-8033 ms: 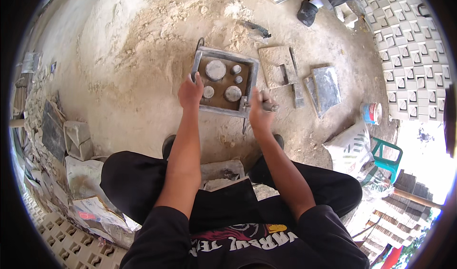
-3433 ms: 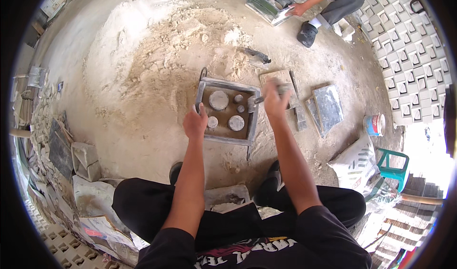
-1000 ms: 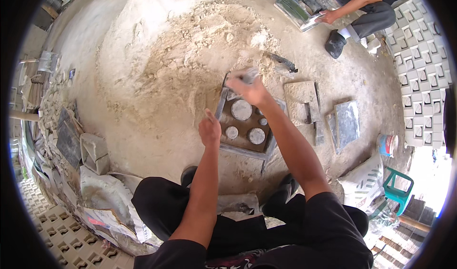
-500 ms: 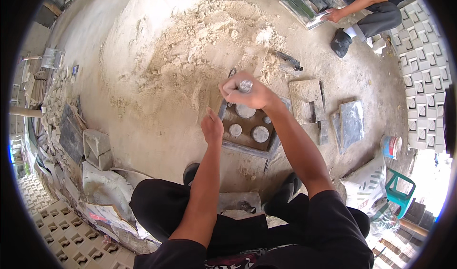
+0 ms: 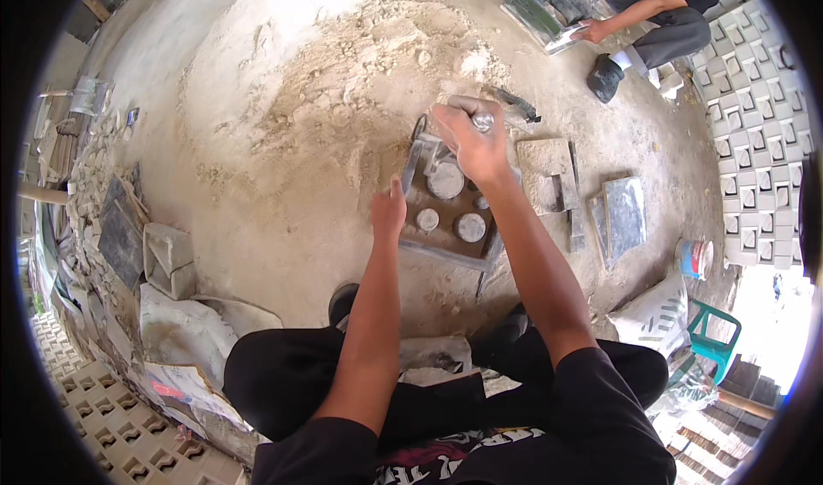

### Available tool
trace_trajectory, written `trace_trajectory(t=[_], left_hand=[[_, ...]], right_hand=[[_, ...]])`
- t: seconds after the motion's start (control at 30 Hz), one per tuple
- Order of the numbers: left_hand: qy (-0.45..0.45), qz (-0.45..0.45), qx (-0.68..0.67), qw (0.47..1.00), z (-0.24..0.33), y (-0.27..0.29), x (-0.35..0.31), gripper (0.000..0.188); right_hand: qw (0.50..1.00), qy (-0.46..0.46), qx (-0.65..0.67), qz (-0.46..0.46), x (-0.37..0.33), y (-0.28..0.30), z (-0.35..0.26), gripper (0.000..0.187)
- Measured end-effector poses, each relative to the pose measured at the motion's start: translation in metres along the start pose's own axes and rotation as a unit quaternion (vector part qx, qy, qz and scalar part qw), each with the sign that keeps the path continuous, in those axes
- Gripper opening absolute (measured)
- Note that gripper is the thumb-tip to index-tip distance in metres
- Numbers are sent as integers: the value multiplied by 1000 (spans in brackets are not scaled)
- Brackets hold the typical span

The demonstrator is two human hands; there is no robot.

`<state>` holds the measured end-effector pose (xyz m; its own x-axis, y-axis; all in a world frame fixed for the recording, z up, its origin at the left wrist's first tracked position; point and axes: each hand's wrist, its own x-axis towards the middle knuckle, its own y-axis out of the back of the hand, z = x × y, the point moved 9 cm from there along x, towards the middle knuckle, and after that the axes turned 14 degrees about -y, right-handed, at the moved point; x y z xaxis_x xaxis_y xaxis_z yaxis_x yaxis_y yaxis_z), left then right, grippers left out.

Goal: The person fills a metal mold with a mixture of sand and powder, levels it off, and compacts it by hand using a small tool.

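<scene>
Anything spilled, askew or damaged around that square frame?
Loose pale powder lies heaped on the floor beyond the frame, uncontained, perhaps deliberately. Farther right, two grey plates overlap out of line. No damage to the frame shows, but the right hand hides part of it.

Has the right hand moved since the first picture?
Yes: against the square frame, the right hand moved away from the body, from near right corner to far side.

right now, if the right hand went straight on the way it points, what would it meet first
Probably the crumbly beige powder heap, though how high the right hand sits is unclear.
</scene>
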<state>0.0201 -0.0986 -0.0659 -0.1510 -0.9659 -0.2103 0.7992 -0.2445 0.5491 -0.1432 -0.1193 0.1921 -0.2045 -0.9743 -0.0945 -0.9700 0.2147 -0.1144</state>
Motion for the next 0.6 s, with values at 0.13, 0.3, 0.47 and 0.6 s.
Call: trace_trajectory(t=[0.13, 0.3, 0.47, 0.6], left_hand=[[-80, -49, -46, 995, 15, -10, 6, 69], [-127, -11, 39, 991, 26, 10, 0, 71], [-140, 17, 51, 989, 22, 10, 3, 68], [-170, 62, 89, 979, 2, 23, 2, 63]], right_hand=[[999, -6, 36, 26, 5, 19, 44, 24], [998, -4, 5, 64, -23, 6, 29, 17], [994, 67, -51, 64, -39, -7, 41, 22], [998, -61, -4, -23, -58, -40, 43, 12]])
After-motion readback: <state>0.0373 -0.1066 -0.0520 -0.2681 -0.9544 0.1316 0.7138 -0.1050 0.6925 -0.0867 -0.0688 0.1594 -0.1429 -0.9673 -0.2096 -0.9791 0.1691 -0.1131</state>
